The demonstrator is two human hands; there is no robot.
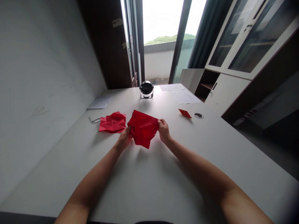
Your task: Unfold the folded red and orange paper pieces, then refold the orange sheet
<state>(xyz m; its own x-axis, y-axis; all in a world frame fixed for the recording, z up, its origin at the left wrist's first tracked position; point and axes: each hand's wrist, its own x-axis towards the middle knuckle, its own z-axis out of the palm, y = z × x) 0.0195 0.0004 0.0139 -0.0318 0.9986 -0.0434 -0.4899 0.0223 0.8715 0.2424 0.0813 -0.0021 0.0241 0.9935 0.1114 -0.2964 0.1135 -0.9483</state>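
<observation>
The fingers of the left hand (125,138) pinch the left edge of a red sheet (143,127), and those of the right hand (164,129) grip its upper right corner, thumb uppermost, so the sheet hangs between them just above the white table (144,186). Both bare forearms reach forward from the near side and converge, the right hand slightly farther forward. The sheet is thin and paper-like, crossed by creases, its lower edge ragged, with small pale nicks towards the right. Just left of it lies a crumpled red paper (113,122), faceted by folds, with a thin dark cord (95,120) beside it. Beyond the hands stands a round black object (146,89) in a shiny metal frame; to the right are an orange-red folded piece (185,113) and a pale ring (198,115). White papers (189,96) lie near the far right edge. A grey-white wall (46,77) bounds the left side, while smooth tabletop spreads between the forearms and widely beyond the right one
</observation>
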